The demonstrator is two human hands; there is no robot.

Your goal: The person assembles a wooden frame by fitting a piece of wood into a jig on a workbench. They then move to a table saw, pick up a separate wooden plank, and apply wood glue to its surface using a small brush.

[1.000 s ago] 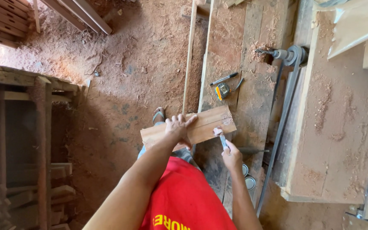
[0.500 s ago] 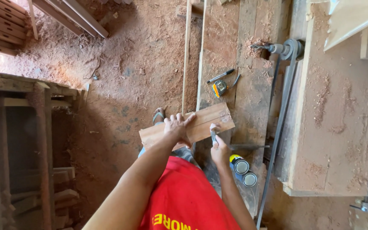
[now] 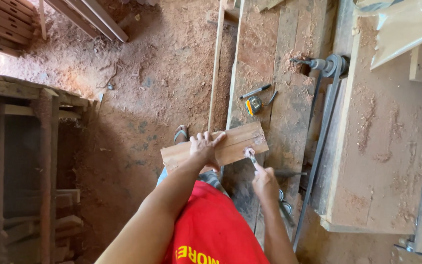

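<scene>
Wooden board (image 3: 230, 146): short, pale reddish plank, grooved lengthwise, held tilted. Left hand (image 3: 204, 149) lies spread flat on it. Right hand (image 3: 264, 182) is closed around a small brush (image 3: 251, 158) touching its edge.

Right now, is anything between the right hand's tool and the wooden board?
Nothing visible. The right hand holds a thin tool whose tip already meets the wooden board near its right end. The left hand lies flat on the board further left, clear of the tool.

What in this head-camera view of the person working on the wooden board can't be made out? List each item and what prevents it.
- Tool in the right hand: too small to identify; its tip meets the wooden board.
- Board's middle: covered by the left hand.
- Round items beside the right wrist: partly hidden by it.
- Foot: mostly behind the board.
</scene>
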